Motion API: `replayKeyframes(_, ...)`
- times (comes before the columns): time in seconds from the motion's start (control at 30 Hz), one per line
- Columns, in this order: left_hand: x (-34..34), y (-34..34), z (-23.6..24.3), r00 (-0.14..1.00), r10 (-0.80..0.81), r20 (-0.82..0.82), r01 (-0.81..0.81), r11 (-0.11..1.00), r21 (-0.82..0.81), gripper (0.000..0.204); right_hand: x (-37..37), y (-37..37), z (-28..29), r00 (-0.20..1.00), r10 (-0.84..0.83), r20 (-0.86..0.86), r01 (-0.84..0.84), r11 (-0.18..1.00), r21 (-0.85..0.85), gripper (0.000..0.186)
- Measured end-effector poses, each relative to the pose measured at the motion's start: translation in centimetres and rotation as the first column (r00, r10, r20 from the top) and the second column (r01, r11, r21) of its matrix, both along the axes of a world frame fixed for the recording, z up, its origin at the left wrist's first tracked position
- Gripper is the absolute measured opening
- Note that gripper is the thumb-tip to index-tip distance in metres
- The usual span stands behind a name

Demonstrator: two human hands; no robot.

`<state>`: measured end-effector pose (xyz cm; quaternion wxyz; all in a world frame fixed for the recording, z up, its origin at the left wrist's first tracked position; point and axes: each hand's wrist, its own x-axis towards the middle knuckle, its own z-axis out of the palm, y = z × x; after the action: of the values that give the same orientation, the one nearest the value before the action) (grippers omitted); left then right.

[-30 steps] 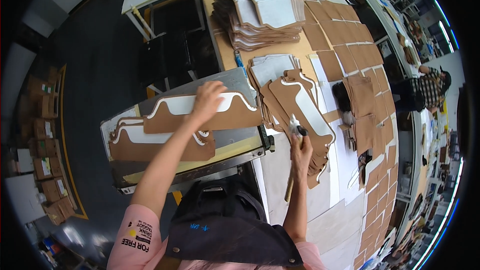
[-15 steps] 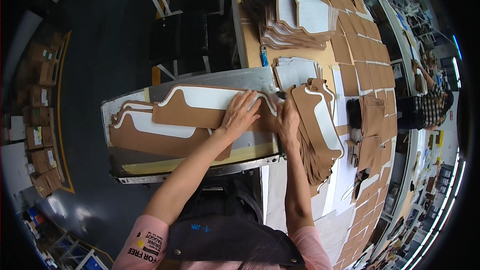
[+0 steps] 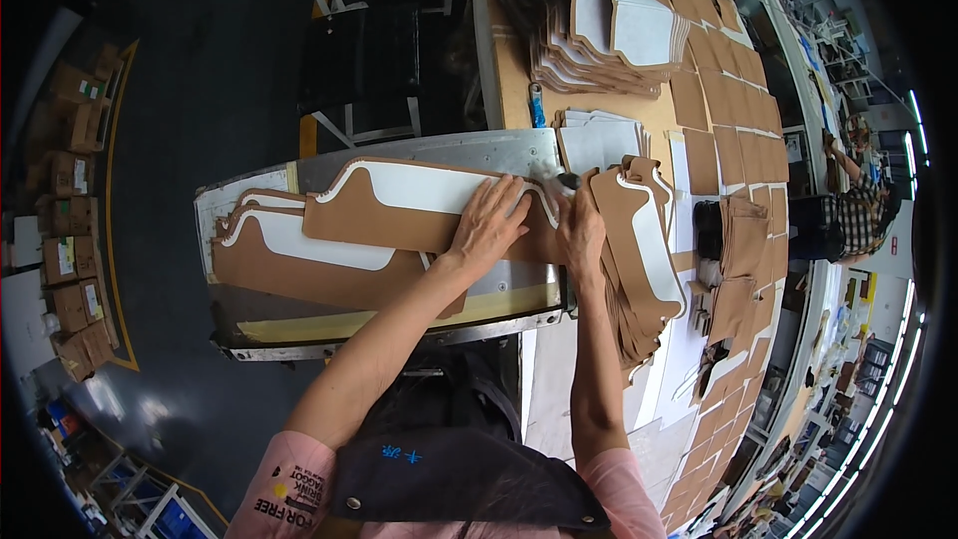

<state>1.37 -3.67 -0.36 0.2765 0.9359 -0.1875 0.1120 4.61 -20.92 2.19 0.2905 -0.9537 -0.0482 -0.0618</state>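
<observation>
plainly, the largest thing around you is the long tan table (image 3: pixel 511 105), with rows of flat brown pieces (image 3: pixel 689 100) on it; it stands to the right of the flat grey metal plate (image 3: pixel 509 152) in front of you. smaller than that plate, the tall stack of brown-edged white panels (image 3: pixel 639 25) sits on the table past the plate's far right corner. just beside the plate's right end lies the fanned pile of brown panels with white bands (image 3: pixel 624 230). toward the plate's left side you have the overlapping brown panels with white bands (image 3: pixel 299 265); the long brown panel with a curved white band (image 3: pixel 384 225) partly covers them and reaches the plate's right end. your left hand (image 3: pixel 494 220) lies palm down on that long panel, right of the plate's middle, fingers slightly spread. your right hand (image 3: pixel 579 230), at the plate's right end, curls around the small dark-tipped tool (image 3: pixel 569 181); it is blurred, so you cannot tell whether its tip touches the panel.
</observation>
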Motion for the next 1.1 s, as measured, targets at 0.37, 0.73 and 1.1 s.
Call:
replayKeyframes(0.37, -0.1, -0.1, -0.3, 1.000, 0.016, 0.001, -0.016, 1.000, -0.013, 0.048, 0.1, 0.8, -0.1, 0.998, 0.058, -0.001, -0.058, 0.998, -0.029, 0.020)
replayKeyframes(0.73, -0.1, 0.2, -0.5, 0.999, 0.032, 0.008, -0.032, 0.999, -0.006, 0.050, 0.9, 1.6, 0.3, 0.993, 0.120, 0.000, -0.120, 0.992, -0.025, 0.021)
replayKeyframes(1.1, -0.3, 0.2, -0.3, 0.998, 0.053, 0.022, -0.052, 0.998, -0.044, 0.055, 0.6, 2.7, 0.2, 0.990, 0.137, -0.028, -0.138, 0.988, -0.063, 0.024)
